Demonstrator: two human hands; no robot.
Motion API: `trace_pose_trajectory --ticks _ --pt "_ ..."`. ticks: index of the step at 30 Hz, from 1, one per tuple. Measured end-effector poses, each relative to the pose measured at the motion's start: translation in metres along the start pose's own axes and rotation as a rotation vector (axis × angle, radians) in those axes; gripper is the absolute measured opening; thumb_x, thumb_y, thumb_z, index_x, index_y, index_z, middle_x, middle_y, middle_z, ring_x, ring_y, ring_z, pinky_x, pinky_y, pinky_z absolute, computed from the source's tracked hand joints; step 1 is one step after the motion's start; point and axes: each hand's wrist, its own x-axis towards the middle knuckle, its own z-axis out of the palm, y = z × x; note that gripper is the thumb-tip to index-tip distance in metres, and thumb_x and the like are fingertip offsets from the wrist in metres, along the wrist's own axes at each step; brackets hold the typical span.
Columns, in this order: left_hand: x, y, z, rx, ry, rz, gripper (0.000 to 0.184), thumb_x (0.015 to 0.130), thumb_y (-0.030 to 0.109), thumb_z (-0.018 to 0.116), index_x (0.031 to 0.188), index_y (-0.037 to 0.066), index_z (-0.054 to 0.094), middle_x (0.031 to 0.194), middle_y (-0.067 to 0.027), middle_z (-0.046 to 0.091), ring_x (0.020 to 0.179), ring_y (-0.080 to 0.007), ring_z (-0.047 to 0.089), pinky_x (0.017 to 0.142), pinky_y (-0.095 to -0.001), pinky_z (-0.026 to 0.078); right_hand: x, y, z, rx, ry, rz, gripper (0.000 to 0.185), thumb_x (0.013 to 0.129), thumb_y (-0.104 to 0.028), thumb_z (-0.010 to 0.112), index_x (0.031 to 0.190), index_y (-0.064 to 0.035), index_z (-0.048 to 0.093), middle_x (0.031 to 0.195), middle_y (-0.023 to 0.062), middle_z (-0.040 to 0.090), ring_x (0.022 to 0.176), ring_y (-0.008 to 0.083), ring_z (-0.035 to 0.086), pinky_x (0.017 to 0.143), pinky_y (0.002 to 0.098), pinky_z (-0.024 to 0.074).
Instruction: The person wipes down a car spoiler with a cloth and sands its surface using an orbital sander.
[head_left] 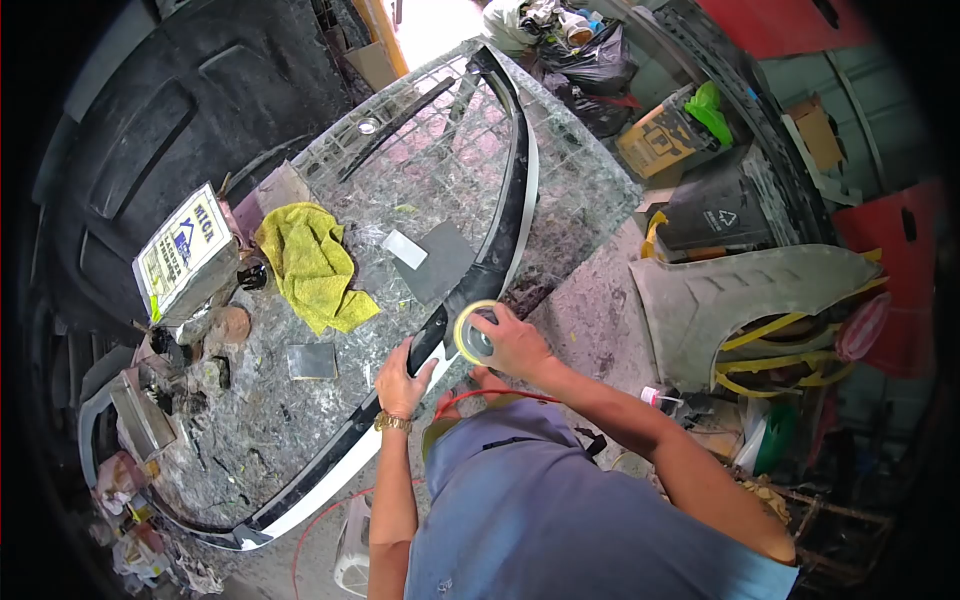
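Grasping a round roll of pale yellow tape, the right hand has its thumb and fingers closed around the roll's right side. The roll is located at the body-side edge of a long, curved black-and-white strip; contact between roll and strip cannot be determined. The left hand, fitted with a gold-toned wristband, rests on the strip just left of the roll, with thumb and fingers spread apart and its palm down.

The strip extends along the near side of a grey, paint-speckled worktable and curves at both ends. Just beyond the strip, a dark grey rectangular sheet lies flat, with a small white rectangular block on its left part. A smaller dark grey square sheet lies left of the left hand. Farther out are a crumpled yellow-green cloth and, beside it, a metal can with a white printed label. A grey contoured panel stands to the right, apart from the worktable.
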Motion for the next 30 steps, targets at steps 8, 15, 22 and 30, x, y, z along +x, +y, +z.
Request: trace_pose_trajectory --ticks 8,15,22,30 --pt "0.0 0.0 0.0 0.017 0.018 0.018 0.063 0.079 0.043 0.084 0.13 0.011 0.065 0.109 -0.0146 0.072 0.098 -0.0368 0.07 0.084 -0.0447 0.056 -0.007 -0.002 0.004 0.004 0.014 0.007 0.069 0.075 -0.027 0.084 0.137 -0.0237 0.056 0.127 0.0183 0.053 0.124 0.0414 0.058 0.088 0.049 0.0595" --pt "-0.001 -0.002 0.002 0.018 0.008 0.012 0.064 0.078 0.042 0.085 0.13 0.01 0.066 0.11 -0.0153 0.073 0.098 -0.0367 0.07 0.084 -0.0439 0.056 -0.013 -0.005 0.013 0.044 0.056 0.072 0.071 0.071 -0.028 0.088 0.135 -0.0195 0.059 0.127 0.0158 0.054 0.114 0.0385 0.064 0.089 0.0475 0.0581" --pt "0.001 0.002 0.0 0.003 0.012 0.015 0.063 0.079 0.04 0.086 0.13 0.01 0.065 0.112 -0.0157 0.073 0.099 -0.0366 0.07 0.085 -0.0433 0.056 -0.005 0.003 0.009 0.096 0.107 0.145 0.073 0.071 -0.025 0.089 0.137 -0.0191 0.06 0.125 0.0172 0.054 0.115 0.0386 0.064 0.09 0.0474 0.058" --pt "0.002 0.009 -0.004 -0.012 -0.031 -0.045 0.061 0.08 0.039 0.085 0.129 0.01 0.066 0.113 -0.0158 0.073 0.099 -0.0367 0.071 0.085 -0.0428 0.056 -0.01 0.01 0.013 0.002 0.133 0.032 0.063 0.08 -0.022 0.081 0.138 -0.0234 0.055 0.115 0.0183 0.051 0.095 0.0387 0.067 0.08 0.05 0.0576"
